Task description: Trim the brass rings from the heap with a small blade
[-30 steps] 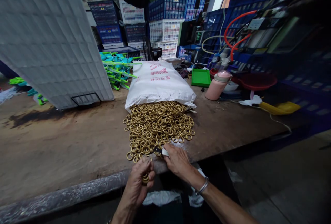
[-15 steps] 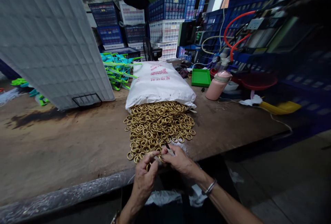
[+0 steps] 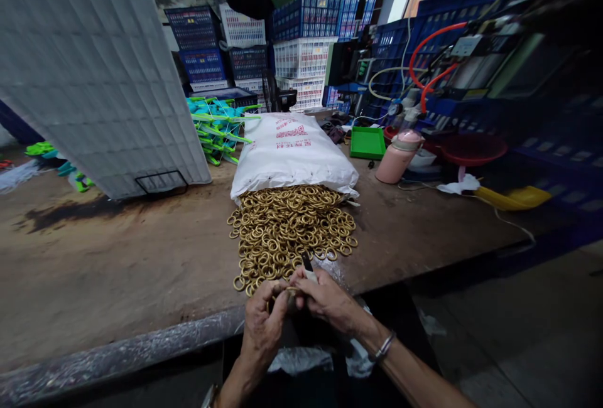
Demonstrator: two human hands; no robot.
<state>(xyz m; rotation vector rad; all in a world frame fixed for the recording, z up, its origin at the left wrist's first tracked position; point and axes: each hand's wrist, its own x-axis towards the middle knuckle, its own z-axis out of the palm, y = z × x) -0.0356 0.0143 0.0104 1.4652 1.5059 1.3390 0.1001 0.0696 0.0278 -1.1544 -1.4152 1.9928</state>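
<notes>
My left hand [image 3: 264,317] is closed at the table's front edge, its thumb and fingers pinching a brass-coloured ring [image 3: 293,290] that they mostly cover. Against it is my right hand [image 3: 327,298], fingers curled around a thin tool [image 3: 307,263] with a dark, flat tip and a pale, wrapped-looking part; its exact kind does not show. The fingertips of both hands meet at the ring. Just beyond them spreads a heap of brass-coloured rings [image 3: 282,226], spilling from the mouth of a white printed sack [image 3: 296,150] lying on its side.
On the worktable [image 3: 117,270], a big white ribbed panel [image 3: 103,81] stands at left, with green and blue pieces [image 3: 219,128] behind it. To the right are a green tray [image 3: 367,142], a pink bottle [image 3: 396,160] and a yellow scoop [image 3: 516,196]. Stacked crates [image 3: 301,56] stand behind.
My hands have drawn closer together, the right fingertips now meeting the left at the ring. The tool's dark tip points more upright. The sack and heap look the same.
</notes>
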